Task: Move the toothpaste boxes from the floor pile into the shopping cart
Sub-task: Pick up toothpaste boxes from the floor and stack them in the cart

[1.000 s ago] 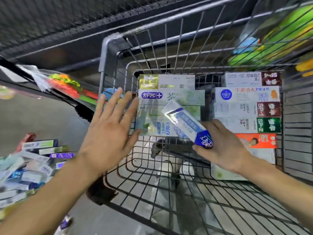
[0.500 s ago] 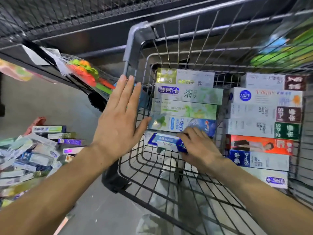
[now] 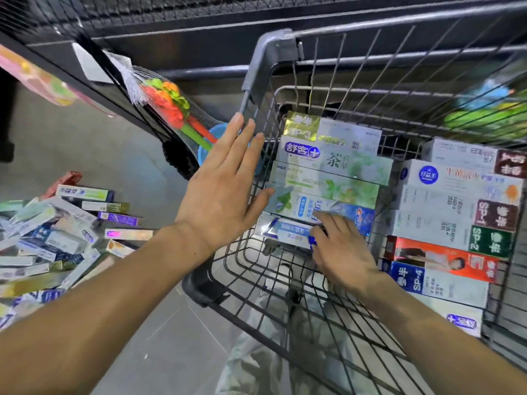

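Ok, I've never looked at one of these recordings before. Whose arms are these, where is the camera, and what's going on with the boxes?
There is no machine here: a person wears a camera on the head, looking down at their own two bare arms. The left hand is flat, fingers straight, against the side wires of the shopping cart. The right hand is inside the cart with its fingers on a blue-and-white toothpaste box, at the near end of a row of boxes. A second row lies to the right of it. More toothpaste boxes lie in the floor pile on the left.
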The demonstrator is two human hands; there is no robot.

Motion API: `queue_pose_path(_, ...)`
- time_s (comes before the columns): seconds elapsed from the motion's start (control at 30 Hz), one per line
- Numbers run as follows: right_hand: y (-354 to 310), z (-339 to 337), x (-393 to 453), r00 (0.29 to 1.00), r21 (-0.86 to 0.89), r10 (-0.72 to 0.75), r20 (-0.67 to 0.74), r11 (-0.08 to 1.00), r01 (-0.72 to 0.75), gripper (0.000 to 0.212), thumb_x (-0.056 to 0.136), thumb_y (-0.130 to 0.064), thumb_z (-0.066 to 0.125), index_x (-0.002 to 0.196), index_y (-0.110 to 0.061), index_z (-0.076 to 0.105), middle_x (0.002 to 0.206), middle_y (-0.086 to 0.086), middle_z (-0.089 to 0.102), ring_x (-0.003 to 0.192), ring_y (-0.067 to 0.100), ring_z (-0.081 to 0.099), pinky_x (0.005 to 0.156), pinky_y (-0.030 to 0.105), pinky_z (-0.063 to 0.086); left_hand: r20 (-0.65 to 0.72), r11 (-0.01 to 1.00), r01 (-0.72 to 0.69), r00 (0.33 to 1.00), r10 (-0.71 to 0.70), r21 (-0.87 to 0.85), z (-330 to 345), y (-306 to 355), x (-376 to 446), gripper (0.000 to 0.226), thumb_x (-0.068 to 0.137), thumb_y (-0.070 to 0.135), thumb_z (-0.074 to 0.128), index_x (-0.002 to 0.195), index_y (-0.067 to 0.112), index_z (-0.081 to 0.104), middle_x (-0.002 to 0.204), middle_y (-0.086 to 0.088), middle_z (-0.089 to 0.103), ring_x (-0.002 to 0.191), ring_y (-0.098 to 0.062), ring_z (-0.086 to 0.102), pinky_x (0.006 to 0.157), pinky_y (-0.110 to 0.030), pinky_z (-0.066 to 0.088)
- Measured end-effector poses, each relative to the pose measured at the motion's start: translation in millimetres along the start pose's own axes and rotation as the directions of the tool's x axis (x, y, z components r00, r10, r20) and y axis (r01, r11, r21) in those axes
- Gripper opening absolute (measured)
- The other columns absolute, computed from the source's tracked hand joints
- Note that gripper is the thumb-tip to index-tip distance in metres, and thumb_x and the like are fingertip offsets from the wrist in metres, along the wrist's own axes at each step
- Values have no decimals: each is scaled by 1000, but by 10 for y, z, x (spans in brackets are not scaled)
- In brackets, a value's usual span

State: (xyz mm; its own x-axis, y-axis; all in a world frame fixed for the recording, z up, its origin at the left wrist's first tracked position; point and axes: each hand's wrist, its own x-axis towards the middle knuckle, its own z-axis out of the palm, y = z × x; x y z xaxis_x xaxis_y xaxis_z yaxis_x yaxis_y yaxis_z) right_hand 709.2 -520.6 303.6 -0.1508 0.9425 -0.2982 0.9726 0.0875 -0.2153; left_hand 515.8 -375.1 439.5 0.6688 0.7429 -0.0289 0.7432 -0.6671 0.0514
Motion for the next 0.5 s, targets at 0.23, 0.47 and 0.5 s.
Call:
queue_pose_path(0.23,-17,-23,24,1000,-43,0,4,999,0,73,76,-43,79,135,-7,57,145,17,51,129,35,52,108,52,41,-3,1000,7,1000,-7,4,17,1,-6,77,99,52,37,152,-3,31,162,-19,26,155,-30,6,123,-48,23)
queue_pose_path(0.47,46,18,177,999,-135,-7,31,991,11,96,75,-57,77,149,-6,43,157,17,36,140,36,40,114,54,34,-19,997,30,999,-31,-65,40,7,-60,77,98,53,39,152,-2,31,163,-15,26,155,-27,5,123,-45,23)
queue_pose_path(0.5,62,29,182,999,-140,-16,37,990,21,96,76,-58,76,150,-6,41,159,17,34,142,36,38,114,54,33,-18,998,29,999,-30,-64,44,6,-61,77,98,52,41,153,-1,31,163,-15,25,155,-26,5,124,-44,22)
